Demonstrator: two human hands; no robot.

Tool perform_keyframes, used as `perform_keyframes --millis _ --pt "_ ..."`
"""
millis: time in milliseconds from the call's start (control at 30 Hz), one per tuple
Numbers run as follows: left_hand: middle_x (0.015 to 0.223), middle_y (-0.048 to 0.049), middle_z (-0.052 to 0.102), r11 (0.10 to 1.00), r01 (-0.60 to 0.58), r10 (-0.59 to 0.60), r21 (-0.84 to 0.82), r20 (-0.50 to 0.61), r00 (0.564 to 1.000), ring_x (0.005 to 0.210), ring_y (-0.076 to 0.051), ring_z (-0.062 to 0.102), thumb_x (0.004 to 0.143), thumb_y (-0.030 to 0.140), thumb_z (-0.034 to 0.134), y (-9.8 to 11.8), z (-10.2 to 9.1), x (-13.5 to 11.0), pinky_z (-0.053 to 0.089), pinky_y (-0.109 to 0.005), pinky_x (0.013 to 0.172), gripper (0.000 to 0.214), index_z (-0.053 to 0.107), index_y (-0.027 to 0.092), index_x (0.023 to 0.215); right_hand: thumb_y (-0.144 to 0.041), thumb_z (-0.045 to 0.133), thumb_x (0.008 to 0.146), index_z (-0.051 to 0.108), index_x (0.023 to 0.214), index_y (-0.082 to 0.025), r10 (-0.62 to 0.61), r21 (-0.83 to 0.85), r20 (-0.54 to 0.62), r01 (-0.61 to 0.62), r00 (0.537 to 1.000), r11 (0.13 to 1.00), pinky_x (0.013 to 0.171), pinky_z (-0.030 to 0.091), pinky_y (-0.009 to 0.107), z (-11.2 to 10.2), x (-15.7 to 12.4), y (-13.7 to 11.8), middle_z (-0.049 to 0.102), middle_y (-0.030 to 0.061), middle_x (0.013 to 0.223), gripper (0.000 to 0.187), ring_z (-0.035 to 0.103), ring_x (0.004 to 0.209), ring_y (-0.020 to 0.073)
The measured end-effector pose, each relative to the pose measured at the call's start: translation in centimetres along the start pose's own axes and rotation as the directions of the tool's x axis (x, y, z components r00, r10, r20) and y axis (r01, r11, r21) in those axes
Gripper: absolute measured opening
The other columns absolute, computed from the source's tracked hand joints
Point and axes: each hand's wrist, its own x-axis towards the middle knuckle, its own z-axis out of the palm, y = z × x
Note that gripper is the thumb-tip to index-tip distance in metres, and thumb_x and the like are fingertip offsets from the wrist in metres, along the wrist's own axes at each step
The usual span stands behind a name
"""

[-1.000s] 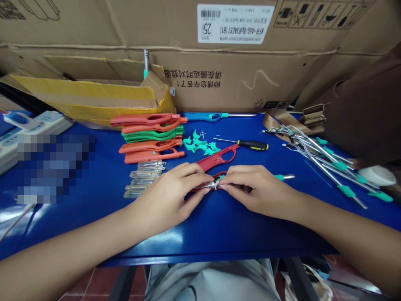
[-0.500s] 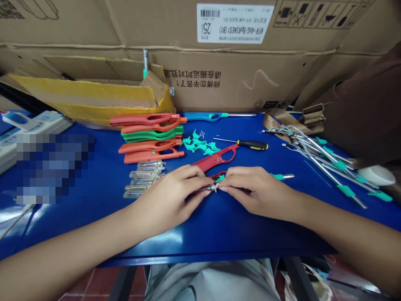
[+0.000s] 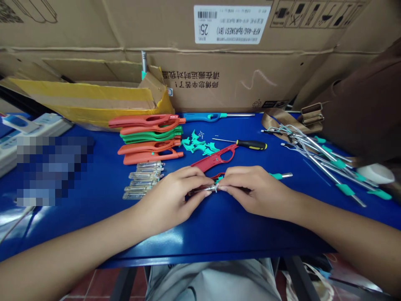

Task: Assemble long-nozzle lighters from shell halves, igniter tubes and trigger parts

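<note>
My left hand point(image 3: 180, 194) is closed in a pinch around a clear lighter fuel tank point(image 3: 205, 190), most of it covered by the fingers. At the tank's right end my right hand point(image 3: 247, 188) pinches a small part whose kind I cannot make out. Just behind the hands lies a red lighter handle shell point(image 3: 206, 162). A second red piece with a teal trigger is half hidden behind the fingertips. Several more clear fuel tanks point(image 3: 138, 184) lie in a stack left of my left hand. A metal lighter nozzle point(image 3: 283, 175) pokes out behind my right hand.
Orange and green handle shells point(image 3: 150, 146) are stacked behind the tanks. Teal triggers point(image 3: 200, 146), a screwdriver point(image 3: 250, 144) and a blue lighter point(image 3: 203, 117) lie farther back. Wired nozzles point(image 3: 326, 167) pile at right. A yellow-edged carton point(image 3: 103, 100) and power strip point(image 3: 34, 129) stand left.
Both hands stay nearly in place, with the fingers at the tank's end shifting only slightly. The whole view has moved a little.
</note>
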Motion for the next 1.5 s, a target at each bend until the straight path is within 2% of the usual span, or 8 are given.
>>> perform_keyframes --millis 200,300,733,1033,1500 --pt "0.1 -0.0023 0.071 0.999 0.044 -0.045 -0.013 -0.059 0.997 0.088 -0.012 0.066 0.097 0.017 0.062 0.1 -0.17 0.26 0.051 -0.021 0.078 0.018 0.073 0.017 0.112 -0.013 0.063 0.093 0.076 0.093 -0.015 0.104 0.053 -0.161 -0.096 0.981 0.994 0.056 0.041 0.019 0.31 0.15 0.04 0.065 -0.0013 0.073 0.013 0.054 0.059 0.0067" --pt "0.101 -0.0023 0.073 0.997 0.079 -0.079 -0.014 -0.07 0.994 0.087 -0.012 0.068 0.097 0.022 0.063 0.03 -0.23 0.31 0.052 -0.022 0.078 0.018 0.073 0.017 0.112 -0.012 0.064 0.092 0.075 0.092 -0.015 0.136 0.05 -0.186 -0.129 0.973 0.99 0.052 0.038 0.019 0.37 0.2 0.25 0.062 -0.0025 0.071 0.012 0.049 0.055 0.0055" --pt "0.099 -0.002 0.073 0.998 0.049 -0.047 0.025 -0.065 0.997 0.089 -0.012 0.067 0.099 0.022 0.061 0.03 -0.12 0.34 0.05 -0.022 0.08 0.015 0.073 0.018 0.107 -0.014 0.062 0.093 0.073 0.091 -0.016 0.164 0.073 -0.172 -0.153 0.971 0.986 0.054 0.037 0.019 0.59 0.1 0.36 0.062 -0.0028 0.072 0.011 0.048 0.057 0.0055" --pt "0.1 -0.0026 0.073 1.0 0.025 -0.024 0.013 -0.087 0.996 0.089 -0.013 0.067 0.098 0.02 0.062 -0.11 0.05 0.34 0.051 -0.022 0.081 0.015 0.073 0.017 0.108 -0.015 0.062 0.092 0.073 0.087 -0.016 0.234 0.122 -0.166 -0.216 0.958 0.969 0.048 0.033 0.019 0.78 0.33 0.18 0.055 -0.0052 0.064 0.012 0.041 0.051 0.0051" --pt "0.097 -0.0036 0.074 0.999 0.027 -0.029 -0.02 -0.109 0.994 0.085 -0.013 0.067 0.096 0.017 0.064 0.12 0.16 0.35 0.052 -0.023 0.077 0.014 0.073 0.016 0.106 -0.023 0.06 0.091 0.073 0.084 -0.016 0.359 0.232 -0.1 -0.329 0.928 0.915 0.045 0.028 0.021 0.76 0.39 -0.14 0.048 -0.0062 0.055 0.016 0.038 0.047 0.0067"
